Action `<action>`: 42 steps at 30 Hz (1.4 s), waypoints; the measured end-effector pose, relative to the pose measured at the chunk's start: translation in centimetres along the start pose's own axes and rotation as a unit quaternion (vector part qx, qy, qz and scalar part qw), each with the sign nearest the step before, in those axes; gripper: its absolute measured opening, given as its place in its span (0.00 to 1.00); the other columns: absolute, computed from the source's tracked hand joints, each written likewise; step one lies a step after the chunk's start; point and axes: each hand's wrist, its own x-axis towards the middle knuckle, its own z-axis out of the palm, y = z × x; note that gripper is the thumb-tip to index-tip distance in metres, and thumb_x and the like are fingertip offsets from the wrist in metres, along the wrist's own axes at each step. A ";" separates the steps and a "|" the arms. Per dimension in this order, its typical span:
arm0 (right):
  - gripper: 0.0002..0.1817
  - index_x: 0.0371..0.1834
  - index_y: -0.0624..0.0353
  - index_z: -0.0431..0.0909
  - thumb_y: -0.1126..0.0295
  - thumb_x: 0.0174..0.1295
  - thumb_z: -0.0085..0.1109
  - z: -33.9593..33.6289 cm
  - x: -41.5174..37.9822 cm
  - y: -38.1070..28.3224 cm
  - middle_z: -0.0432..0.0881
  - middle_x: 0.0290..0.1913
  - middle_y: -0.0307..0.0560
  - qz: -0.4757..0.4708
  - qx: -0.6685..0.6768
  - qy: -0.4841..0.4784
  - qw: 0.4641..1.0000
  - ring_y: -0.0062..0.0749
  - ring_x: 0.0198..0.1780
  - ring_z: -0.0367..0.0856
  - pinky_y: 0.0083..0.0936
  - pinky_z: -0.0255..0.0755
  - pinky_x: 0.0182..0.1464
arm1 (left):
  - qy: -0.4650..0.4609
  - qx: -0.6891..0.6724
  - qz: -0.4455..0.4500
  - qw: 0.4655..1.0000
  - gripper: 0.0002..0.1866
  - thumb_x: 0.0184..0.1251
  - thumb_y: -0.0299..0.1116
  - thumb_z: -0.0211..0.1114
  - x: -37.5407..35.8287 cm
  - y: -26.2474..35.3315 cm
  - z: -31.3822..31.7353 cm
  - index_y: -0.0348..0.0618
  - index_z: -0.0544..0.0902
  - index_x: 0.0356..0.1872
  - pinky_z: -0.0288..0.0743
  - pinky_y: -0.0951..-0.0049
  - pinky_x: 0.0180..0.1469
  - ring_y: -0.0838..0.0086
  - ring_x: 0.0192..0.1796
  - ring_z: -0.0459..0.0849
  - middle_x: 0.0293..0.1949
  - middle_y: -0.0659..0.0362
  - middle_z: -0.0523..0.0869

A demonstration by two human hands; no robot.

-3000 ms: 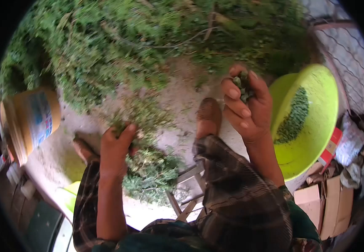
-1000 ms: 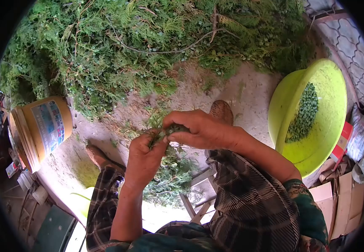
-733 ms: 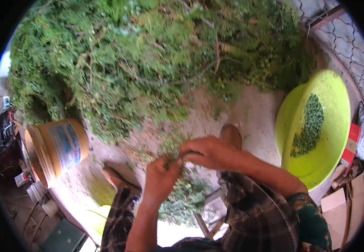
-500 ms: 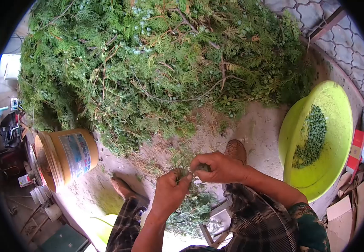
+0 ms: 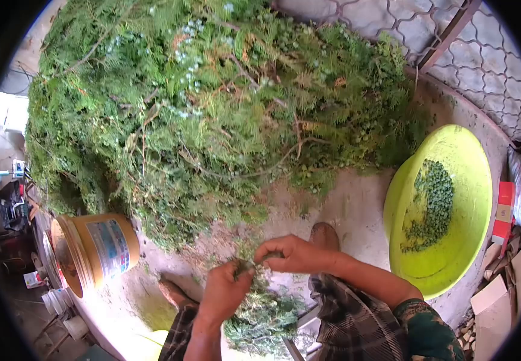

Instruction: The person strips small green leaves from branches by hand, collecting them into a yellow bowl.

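Observation:
My left hand [image 5: 225, 290] is closed, pinching a small evergreen sprig [image 5: 243, 266] between thumb and fingers. Right beside it, my right hand [image 5: 293, 254] is curled with its fingertips at the sprig. Dark green cones [image 5: 276, 255], partly hidden, show inside its bent fingers. Below the hands, loose evergreen cuttings [image 5: 263, 325] lie between my legs. A large heap of evergreen branches [image 5: 212, 120] with bluish-green cones rises in front. On the right, a tilted yellow-green basin [image 5: 471, 240] holds many small green cones [image 5: 432, 204].
An orange-yellow bucket [image 5: 80, 240] with a label lies tipped on the left. A wire mesh fence [image 5: 477, 60] stands at the upper right. Cardboard pieces [image 5: 495, 307] and a red box [image 5: 503, 210] are beyond the basin. Part of another yellow-green container [image 5: 152, 343] shows at bottom left.
The view has shifted, so the heap, basin and bucket sit differently in the picture. Both hands stay together at the sprig, with little change in their grip.

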 end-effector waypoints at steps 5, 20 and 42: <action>0.11 0.41 0.64 0.78 0.76 0.56 0.52 -0.2 0.4 0.2 0.81 0.34 0.42 -0.007 -0.116 0.069 0.991 0.19 0.32 0.76 0.20 0.71 0.34 | -0.005 -0.056 -0.040 0.998 0.14 0.63 0.35 0.61 0.6 0.3 -0.6 0.30 0.79 0.29 0.68 0.74 0.24 0.79 0.20 0.75 0.19 0.59 0.78; 0.13 0.30 0.58 0.73 0.60 0.65 0.55 -2.4 -1.9 1.6 0.67 0.19 0.32 0.130 0.310 0.008 0.942 0.10 0.17 0.60 0.11 0.52 0.16 | 0.104 -0.295 -0.077 0.947 0.10 0.62 0.33 0.65 1.1 -1.8 -0.2 0.37 0.80 0.38 0.65 0.82 0.20 0.82 0.19 0.74 0.23 0.63 0.79; 0.15 0.34 0.65 0.75 0.62 0.65 0.49 -0.3 -1.1 3.5 0.77 0.28 0.43 0.166 0.405 -0.009 0.899 0.17 0.22 0.73 0.13 0.68 0.14 | 0.116 -0.446 -0.109 0.881 0.10 0.65 0.33 0.60 2.2 -6.9 -1.8 0.41 0.77 0.44 0.69 0.77 0.25 0.76 0.25 0.76 0.27 0.59 0.79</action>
